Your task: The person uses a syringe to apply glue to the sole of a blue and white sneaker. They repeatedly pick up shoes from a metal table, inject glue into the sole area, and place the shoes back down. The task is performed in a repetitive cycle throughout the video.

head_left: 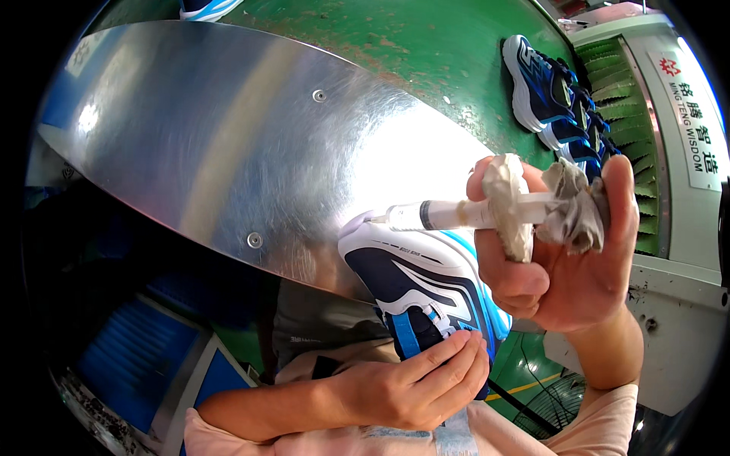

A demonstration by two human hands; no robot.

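Note:
A navy, white and blue sports shoe (pixel 411 262) is held on its side, its sole edge against the metal tabletop. My left hand (pixel 433 384) grips it near the strap and opening, fingers closed on the upper. In my right hand (pixel 585 277) is a syringe (pixel 456 215), lying nearly level. Greyish wrapping (pixel 508 205) is bunched round its finger flange, and more covers the plunger end. The syringe's tip meets or almost meets the white sole edge at the shoe's left end; actual contact is too small to tell.
A shiny metal tabletop (pixel 289 152) with screw heads stretches left. Beyond it, several similar shoes (pixel 536 87) stand on a green surface (pixel 411 45) beside a pale machine with a green fringed curtain (pixel 627 129). At lower left is a blue panel (pixel 137 365); a fan (pixel 551 406) is at lower right.

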